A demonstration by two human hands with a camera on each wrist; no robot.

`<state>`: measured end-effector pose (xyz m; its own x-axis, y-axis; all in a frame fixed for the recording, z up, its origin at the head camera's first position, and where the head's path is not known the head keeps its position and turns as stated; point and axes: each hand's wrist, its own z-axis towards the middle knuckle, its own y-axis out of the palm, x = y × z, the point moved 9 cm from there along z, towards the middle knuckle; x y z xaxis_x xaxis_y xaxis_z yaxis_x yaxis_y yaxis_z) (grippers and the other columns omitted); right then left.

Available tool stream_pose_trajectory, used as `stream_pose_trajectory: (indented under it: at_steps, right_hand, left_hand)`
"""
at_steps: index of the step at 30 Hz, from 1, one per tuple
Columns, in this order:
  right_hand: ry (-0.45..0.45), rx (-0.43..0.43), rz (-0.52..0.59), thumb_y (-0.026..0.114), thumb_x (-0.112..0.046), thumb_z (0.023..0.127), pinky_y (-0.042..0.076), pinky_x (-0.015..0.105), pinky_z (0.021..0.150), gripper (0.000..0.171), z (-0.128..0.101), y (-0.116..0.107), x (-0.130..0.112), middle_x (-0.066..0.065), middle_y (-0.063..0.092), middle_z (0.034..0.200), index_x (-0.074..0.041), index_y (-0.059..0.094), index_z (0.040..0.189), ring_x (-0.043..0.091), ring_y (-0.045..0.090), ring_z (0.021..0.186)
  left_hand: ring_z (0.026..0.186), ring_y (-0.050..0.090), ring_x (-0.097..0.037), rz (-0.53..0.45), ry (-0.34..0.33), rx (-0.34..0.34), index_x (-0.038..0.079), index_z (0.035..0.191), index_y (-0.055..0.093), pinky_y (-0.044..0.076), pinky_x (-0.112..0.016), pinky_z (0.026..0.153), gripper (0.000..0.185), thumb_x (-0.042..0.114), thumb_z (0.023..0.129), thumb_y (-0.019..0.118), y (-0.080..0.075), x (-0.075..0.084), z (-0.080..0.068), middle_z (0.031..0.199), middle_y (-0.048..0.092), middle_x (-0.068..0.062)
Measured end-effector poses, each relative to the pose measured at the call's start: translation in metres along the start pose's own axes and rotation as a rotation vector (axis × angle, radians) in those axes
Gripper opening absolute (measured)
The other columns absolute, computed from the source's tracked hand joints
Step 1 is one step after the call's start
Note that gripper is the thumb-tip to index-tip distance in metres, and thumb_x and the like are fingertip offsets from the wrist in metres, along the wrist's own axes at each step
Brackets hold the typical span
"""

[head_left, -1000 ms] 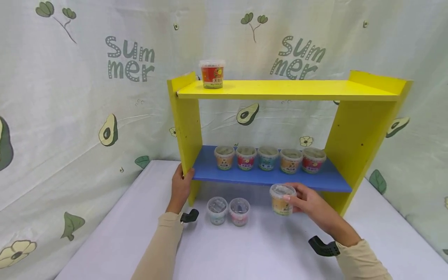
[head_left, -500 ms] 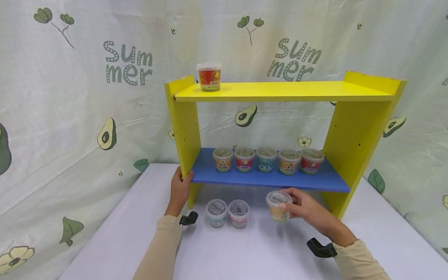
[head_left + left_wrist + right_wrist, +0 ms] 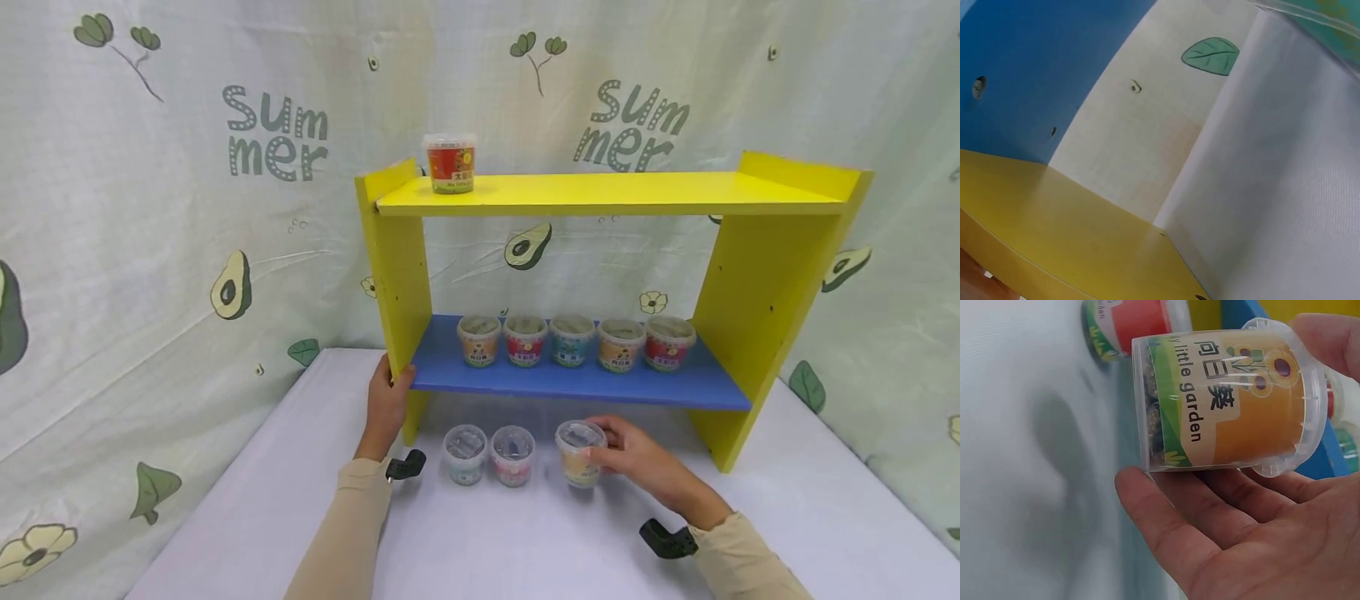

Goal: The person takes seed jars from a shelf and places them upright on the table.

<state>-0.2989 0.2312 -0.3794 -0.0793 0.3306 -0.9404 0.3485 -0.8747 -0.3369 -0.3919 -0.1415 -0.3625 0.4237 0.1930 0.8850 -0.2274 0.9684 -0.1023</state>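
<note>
My right hand (image 3: pixel 648 467) holds a small clear-lidded plastic tub (image 3: pixel 579 468) between thumb and fingers, low over the white table. In the right wrist view its orange label (image 3: pixel 1247 406) shows sunflowers and the words "little garden". Whether its base touches the table I cannot tell. To its left stand a tub with a pink label (image 3: pixel 513 457) and one with a pale blue label (image 3: pixel 465 455). My left hand (image 3: pixel 385 412) grips the yellow side panel (image 3: pixel 397 292) of a shelf unit, beside the blue lower board; the left wrist view shows mostly that panel and board.
Several tubs with orange, red and blue labels stand in a row on the blue board (image 3: pixel 525 383). A red-labelled tub (image 3: pixel 452 165) sits at the left end of the yellow top shelf (image 3: pixel 615 187). A printed cloth (image 3: pixel 165 233) hangs behind the table (image 3: pixel 480 542).
My right hand has lowered the orange-labelled tub and brought it left, closer to the two tubs on the table. The left hand keeps its grip on the side panel.
</note>
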Motion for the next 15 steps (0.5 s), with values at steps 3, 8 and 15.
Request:
stream_pose_trajectory:
  at_steps: [3, 8, 15]
  right_hand:
    - [0.002, -0.008, -0.002, 0.069, -0.029, 0.094, 0.050, 0.041, 0.093, 0.068, 0.002, 0.004, 0.004, 0.017, 0.056, 0.133, 0.006, 0.038, 0.144, 0.026, 0.057, 0.116]
    - [0.017, -0.024, 0.007, 0.069, -0.026, 0.095, 0.050, 0.042, 0.093, 0.069, 0.000, 0.011, 0.010, 0.018, 0.056, 0.134, 0.009, 0.036, 0.144, 0.026, 0.057, 0.117]
    - [0.051, 0.009, 0.007, 0.070, -0.027, 0.095, 0.050, 0.046, 0.093, 0.072, 0.005, 0.013, 0.016, 0.018, 0.057, 0.132, 0.010, 0.034, 0.144, 0.026, 0.059, 0.115]
  left_hand:
    - [0.111, 0.053, -0.032, -0.005, -0.007, 0.005, 0.003, 0.141, 0.044, 0.041, -0.051, 0.100, 0.049, 0.030, 0.101, 0.055, 0.000, -0.001, -0.002, 0.128, 0.054, -0.016]
    - [0.111, 0.053, -0.032, -0.006, -0.017, -0.010, 0.003, 0.142, 0.044, 0.042, -0.051, 0.100, 0.049, 0.028, 0.101, 0.054, 0.004, -0.001, -0.005, 0.128, 0.054, -0.016]
    - [0.109, 0.053, -0.032, -0.008, -0.004, 0.004, 0.003, 0.139, 0.046, 0.042, -0.050, 0.097, 0.046, 0.026, 0.101, 0.054, 0.001, 0.004, -0.003, 0.125, 0.055, -0.017]
